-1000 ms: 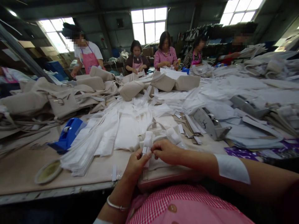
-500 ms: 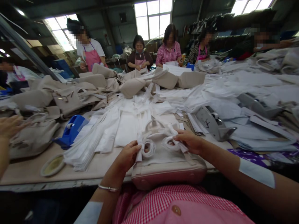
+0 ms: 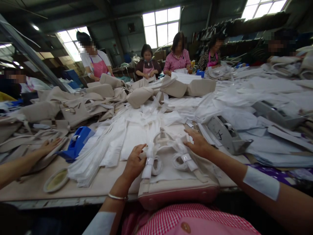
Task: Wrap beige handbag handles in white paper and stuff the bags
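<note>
A beige bag (image 3: 178,189) lies at the table's front edge against my body, its base toward me. White wrapping covers its two straps, with a rolled loop (image 3: 156,165) on the left and another (image 3: 180,162) on the right. My left hand (image 3: 135,161) is beside the left wrapped strap, thumb and forefinger apart, holding nothing that I can see. Near the top of the right wrapped strap, my right hand (image 3: 198,143) has its fingers spread, with its lower fingertips at the wrapping.
A blue tape dispenser (image 3: 76,143) and a round dish (image 3: 56,180) are at left, a grey dispenser (image 3: 227,134) at right. White sheets (image 3: 90,160) fan out beyond the bag. Another person's hand (image 3: 50,146) rests on beige bags at left. People work across the table.
Both hands have let go of the wrapped straps, and their fingers have opened. My right hand has shifted slightly up the strap. The other person's hand at left has moved right onto a bag.
</note>
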A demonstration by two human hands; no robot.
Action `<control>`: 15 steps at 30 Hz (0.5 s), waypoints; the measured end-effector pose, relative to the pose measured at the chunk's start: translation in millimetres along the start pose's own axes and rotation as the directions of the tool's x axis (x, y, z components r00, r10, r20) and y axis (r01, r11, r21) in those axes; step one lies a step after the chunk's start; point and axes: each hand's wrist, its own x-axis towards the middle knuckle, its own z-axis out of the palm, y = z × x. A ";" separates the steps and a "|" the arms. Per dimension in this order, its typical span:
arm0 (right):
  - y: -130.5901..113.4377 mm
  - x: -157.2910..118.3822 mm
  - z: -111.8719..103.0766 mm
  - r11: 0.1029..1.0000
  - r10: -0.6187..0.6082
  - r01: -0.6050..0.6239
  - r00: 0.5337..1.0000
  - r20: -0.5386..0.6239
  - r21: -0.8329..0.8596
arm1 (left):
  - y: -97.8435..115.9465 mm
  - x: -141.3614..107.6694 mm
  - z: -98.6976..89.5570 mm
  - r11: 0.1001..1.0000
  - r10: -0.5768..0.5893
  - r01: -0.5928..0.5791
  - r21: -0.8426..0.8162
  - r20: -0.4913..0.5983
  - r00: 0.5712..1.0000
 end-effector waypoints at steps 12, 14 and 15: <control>7.0 -22.3 27.5 0.951 0.308 -0.303 0.948 0.075 -0.066 | 22.1 33.7 14.8 0.899 -0.181 0.187 0.396 -0.054 0.982; 13.7 -38.3 17.1 0.917 0.394 -0.400 0.906 0.156 0.006 | 17.4 6.7 9.0 0.917 -0.153 0.181 0.354 -0.106 0.983; 15.9 -46.9 11.7 0.906 0.402 -0.420 0.889 0.219 0.044 | 13.2 -8.3 6.0 0.942 -0.174 0.205 0.268 -0.133 0.976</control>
